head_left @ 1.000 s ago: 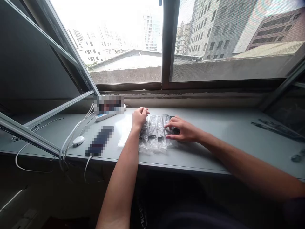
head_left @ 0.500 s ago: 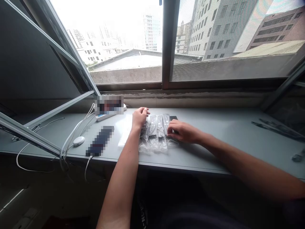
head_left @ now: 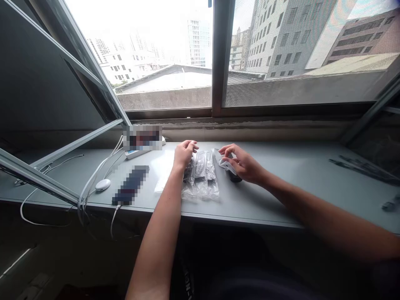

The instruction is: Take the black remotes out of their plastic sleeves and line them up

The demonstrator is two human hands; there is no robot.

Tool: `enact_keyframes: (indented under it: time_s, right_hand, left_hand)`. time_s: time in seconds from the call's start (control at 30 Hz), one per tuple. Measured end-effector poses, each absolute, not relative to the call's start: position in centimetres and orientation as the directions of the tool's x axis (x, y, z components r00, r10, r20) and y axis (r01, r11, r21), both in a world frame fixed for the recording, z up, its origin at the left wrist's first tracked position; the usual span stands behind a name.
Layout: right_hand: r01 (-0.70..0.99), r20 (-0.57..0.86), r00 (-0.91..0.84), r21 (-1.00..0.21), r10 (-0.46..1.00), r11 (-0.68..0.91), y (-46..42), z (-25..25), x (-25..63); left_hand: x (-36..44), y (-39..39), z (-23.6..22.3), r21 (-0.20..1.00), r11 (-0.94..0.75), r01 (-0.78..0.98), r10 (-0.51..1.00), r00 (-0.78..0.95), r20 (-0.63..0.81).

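My left hand (head_left: 185,154) hovers at the left end of a row of clear plastic bags (head_left: 200,168), fingers curled in a pinch; what they hold, if anything, cannot be made out. Dark, long objects lie inside the bags, side by side on the desk. My right hand (head_left: 242,162) grips a crumpled clear plastic bag (head_left: 228,166) between thumb and fingers, to the right of the row. Under that hand lies a black, long object (head_left: 235,178), partly covered by the palm and the bag.
A grey desk (head_left: 290,183) runs beneath a window. To the left are white cables (head_left: 89,183), a round white puck (head_left: 103,185), a blurred dark device (head_left: 129,187) and a white power strip (head_left: 145,152). Metal framing (head_left: 78,143) slants across the left. Dark rods (head_left: 362,168) lie right.
My right hand has lifted the rightmost plastic bag off the row and shifted it right, over the black object. My left hand has hardly moved.
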State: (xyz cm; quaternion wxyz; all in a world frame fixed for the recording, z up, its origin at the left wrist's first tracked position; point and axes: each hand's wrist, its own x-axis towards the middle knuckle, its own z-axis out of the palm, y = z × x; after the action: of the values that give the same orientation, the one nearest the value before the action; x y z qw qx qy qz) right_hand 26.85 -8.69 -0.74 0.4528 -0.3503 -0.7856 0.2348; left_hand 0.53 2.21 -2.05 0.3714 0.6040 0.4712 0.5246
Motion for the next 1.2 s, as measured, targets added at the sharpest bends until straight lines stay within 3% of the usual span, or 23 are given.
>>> enact_keyframes:
  time_s: [0.17,0.3,0.6,0.77,0.93,1.03,1.2]
  right_hand:
    - [0.085,0.457,-0.244,-0.868,0.855,0.489,-8.8,-0.4,26.5]
    - [-0.023,0.406,-0.158,-0.913,0.900,0.408,-8.9,-0.2,26.3]
    - [0.003,0.546,-0.037,-0.838,0.837,0.546,-9.2,-0.6,25.6]
    - [0.029,0.676,-0.204,-0.719,0.709,0.694,-9.9,-1.1,25.0]
    - [0.116,0.684,-0.389,-0.628,0.617,0.770,-10.9,-1.3,24.9]
    - [0.099,0.654,-0.402,-0.664,0.641,0.741,-11.3,-1.0,25.0]
    - [-0.001,0.552,-0.237,-0.823,0.799,0.568,-10.8,-0.5,25.1]
  left_hand:
    - [0.9,1.1,-0.9,0.970,-0.233,-0.074,0.966,0.099,0.240]
    - [1.0,0.4,-0.1,0.964,-0.165,-0.211,0.968,0.154,0.199]
    - [1.1,0.3,0.1,0.961,-0.127,-0.246,0.966,0.191,0.176]
    - [1.3,0.3,0.0,0.987,-0.065,-0.149,0.977,0.190,0.093]
    - [1.4,0.5,-0.4,0.978,-0.089,-0.190,0.978,0.169,0.122]
    - [1.2,0.8,-0.6,0.969,-0.127,-0.212,0.970,0.176,0.165]
    - [0.9,0.8,-0.3,0.950,-0.104,-0.295,0.975,0.156,0.155]
